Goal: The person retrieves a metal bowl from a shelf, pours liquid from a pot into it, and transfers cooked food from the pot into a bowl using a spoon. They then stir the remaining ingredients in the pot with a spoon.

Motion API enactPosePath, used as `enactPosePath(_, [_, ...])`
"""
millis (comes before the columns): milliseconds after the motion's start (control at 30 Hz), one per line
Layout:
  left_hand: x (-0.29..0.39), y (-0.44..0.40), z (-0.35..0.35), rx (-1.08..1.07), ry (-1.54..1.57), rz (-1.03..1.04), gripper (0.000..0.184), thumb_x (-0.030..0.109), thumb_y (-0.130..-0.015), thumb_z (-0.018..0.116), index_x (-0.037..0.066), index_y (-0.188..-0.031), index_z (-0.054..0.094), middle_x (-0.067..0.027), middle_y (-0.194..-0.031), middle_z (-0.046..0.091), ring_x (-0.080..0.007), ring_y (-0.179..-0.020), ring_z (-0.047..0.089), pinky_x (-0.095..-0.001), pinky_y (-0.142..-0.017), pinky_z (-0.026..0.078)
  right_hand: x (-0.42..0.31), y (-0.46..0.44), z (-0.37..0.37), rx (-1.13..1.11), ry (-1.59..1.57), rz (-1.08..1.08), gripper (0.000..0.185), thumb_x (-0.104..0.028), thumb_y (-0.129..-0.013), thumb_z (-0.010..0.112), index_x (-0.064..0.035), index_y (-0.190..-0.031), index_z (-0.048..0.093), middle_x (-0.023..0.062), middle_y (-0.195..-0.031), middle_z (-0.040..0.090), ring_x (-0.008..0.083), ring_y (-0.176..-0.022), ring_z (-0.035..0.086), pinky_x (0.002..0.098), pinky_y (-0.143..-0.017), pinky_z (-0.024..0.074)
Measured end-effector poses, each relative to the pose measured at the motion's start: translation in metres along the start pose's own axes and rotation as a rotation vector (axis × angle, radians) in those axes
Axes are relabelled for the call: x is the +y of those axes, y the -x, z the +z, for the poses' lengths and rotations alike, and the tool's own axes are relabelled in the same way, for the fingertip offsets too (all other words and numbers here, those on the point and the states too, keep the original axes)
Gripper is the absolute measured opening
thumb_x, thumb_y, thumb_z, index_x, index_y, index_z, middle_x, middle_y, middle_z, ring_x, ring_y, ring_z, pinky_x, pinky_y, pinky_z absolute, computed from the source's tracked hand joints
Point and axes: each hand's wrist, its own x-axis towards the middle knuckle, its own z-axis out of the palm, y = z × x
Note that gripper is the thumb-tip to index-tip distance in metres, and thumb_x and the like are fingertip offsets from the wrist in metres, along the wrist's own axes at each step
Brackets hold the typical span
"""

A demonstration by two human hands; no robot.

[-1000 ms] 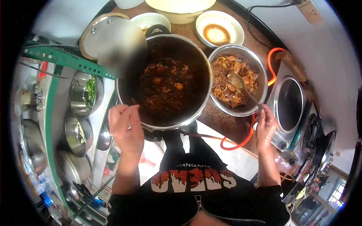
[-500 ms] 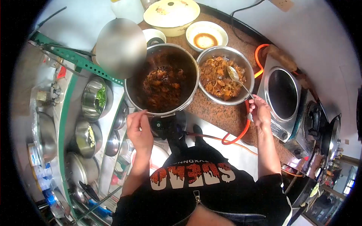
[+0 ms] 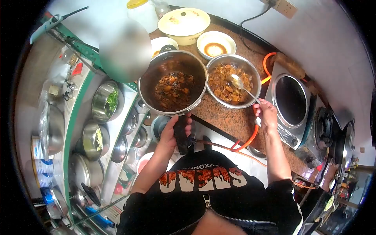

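A deep steel pot holds dark braised food at its bottom. My left hand is wrapped round the pot's black handle, on the side nearest my body. To the right, touching or nearly touching the pot, is a steel bowl of brown cooked pieces. A metal spoon rests with its head on that food. The far end of the spoon is between the fingers of my right hand, just outside the bowl's rim.
White bowls with brown sauce and a lidded cream pot stand behind. An induction cooker and an orange hose are right. A green-edged shelf with steel bowls is left. A blurred disc covers the upper left.
My left hand has moved from beside the pot's near rim to the handle and closed round it. My right hand keeps the spoon. The view has shifted.
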Motion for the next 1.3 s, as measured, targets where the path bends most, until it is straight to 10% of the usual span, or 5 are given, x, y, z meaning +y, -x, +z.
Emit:
enactPosePath(533, [-0.005, 0.041, -0.001, 0.175, -0.406, 0.037, 0.015, 0.011, -0.083, 0.058, -0.002, -0.077, 0.053, -0.0076, -0.059, 0.050, -0.0151, -0.049, 0.048, -0.0279, -0.047, 0.040, -0.020, 0.029, 0.113, -0.307, 0.403, -0.374, 0.016, -0.005, -0.089, 0.052, -0.0003, -0.101, 0.062, 0.0068, -0.075, 0.065, 0.0099, -0.057, 0.057, 0.0228, -0.053, 0.0465])
enactPosePath(633, [-0.007, 0.053, 0.002, 0.237, -0.496, 0.051, 0.013, 0.007, -0.081, 0.059, -0.002, -0.075, 0.052, -0.0083, -0.058, 0.051, -0.0157, -0.048, 0.049, -0.0282, -0.046, 0.041, -0.002, 0.025, 0.151, -0.282, 0.693, -0.749, 0.015, -0.006, -0.087, 0.055, -0.0001, -0.098, 0.064, 0.0064, -0.067, 0.063, 0.0104, -0.057, 0.058, 0.0249, -0.055, 0.0482])
enactPosePath(733, [-0.014, 0.059, 0.001, 0.282, -0.553, 0.068, 0.011, 0.004, -0.080, 0.059, -0.002, -0.075, 0.051, -0.0075, -0.058, 0.050, -0.0164, -0.049, 0.050, -0.0288, -0.047, 0.042, 0.012, 0.022, 0.178, -0.191, 0.821, -1.019, 0.016, -0.004, -0.082, 0.057, -0.0013, -0.096, 0.065, 0.0181, -0.079, 0.065, 0.0310, -0.070, 0.065, 0.0363, -0.065, 0.0517])
enactPosePath(1033, [-0.021, 0.061, -0.008, 0.284, -0.684, 0.072, 0.009, 0.002, -0.082, 0.059, -0.001, -0.078, 0.051, -0.0075, -0.063, 0.052, -0.0166, -0.052, 0.051, -0.0294, -0.048, 0.043, 0.054, 0.022, 0.200, -0.063, 0.894, -1.052, 0.023, -0.001, -0.078, 0.051, -0.0036, -0.098, 0.061, 0.0184, -0.080, 0.064, 0.0340, -0.072, 0.063, 0.0432, -0.064, 0.0508])
enactPosePath(1300, [-0.025, 0.059, -0.006, 0.255, -0.754, 0.090, 0.012, 0.003, -0.081, 0.058, -0.002, -0.086, 0.049, -0.0082, -0.063, 0.050, -0.0177, -0.051, 0.049, -0.0304, -0.048, 0.040, 0.058, 0.016, 0.202, -0.234, 1.010, -0.651, 0.015, -0.003, -0.077, 0.053, 0.0037, -0.089, 0.057, 0.0234, -0.075, 0.062, 0.0402, -0.072, 0.061, 0.0477, -0.063, 0.0484])
